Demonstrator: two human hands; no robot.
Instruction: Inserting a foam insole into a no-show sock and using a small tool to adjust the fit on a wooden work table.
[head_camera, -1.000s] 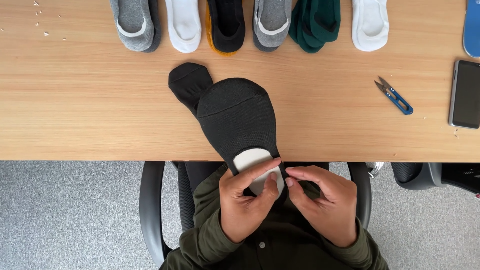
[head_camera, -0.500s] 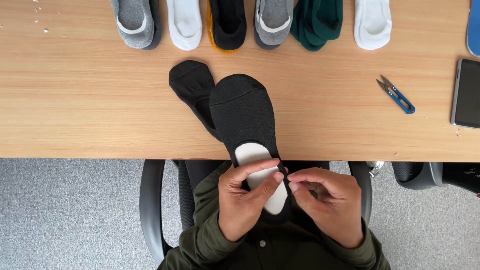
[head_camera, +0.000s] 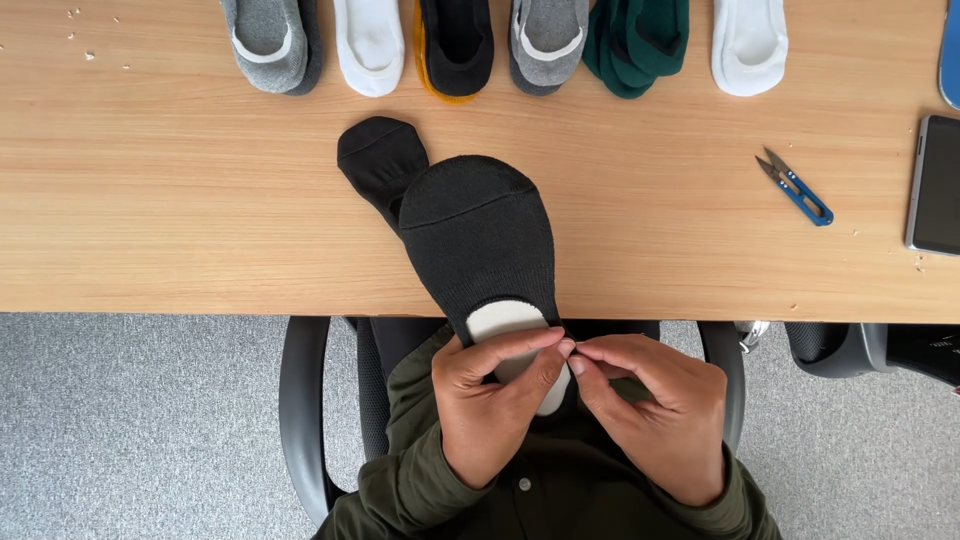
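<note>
A black low-cut sock (head_camera: 478, 235) lies over the table's front edge, toe pointing away, with a white insert (head_camera: 505, 325) showing in its opening. A second black sock (head_camera: 382, 160) lies partly under it to the left. My left hand (head_camera: 490, 405) and my right hand (head_camera: 650, 420) both pinch the sock's rim at the heel end, fingertips meeting just below the table edge, over my lap.
Along the far edge of the wooden table (head_camera: 160, 210) lie a row of socks: grey (head_camera: 268, 40), white (head_camera: 368, 45), black with yellow (head_camera: 455, 45), grey (head_camera: 548, 40), green (head_camera: 635, 45), white (head_camera: 748, 45). Blue thread snips (head_camera: 795, 188) and a phone (head_camera: 935, 185) lie at the right.
The black sock has shifted slightly toward the table's far side, and my fingertips have closed together on its rim. The rest is unchanged.
</note>
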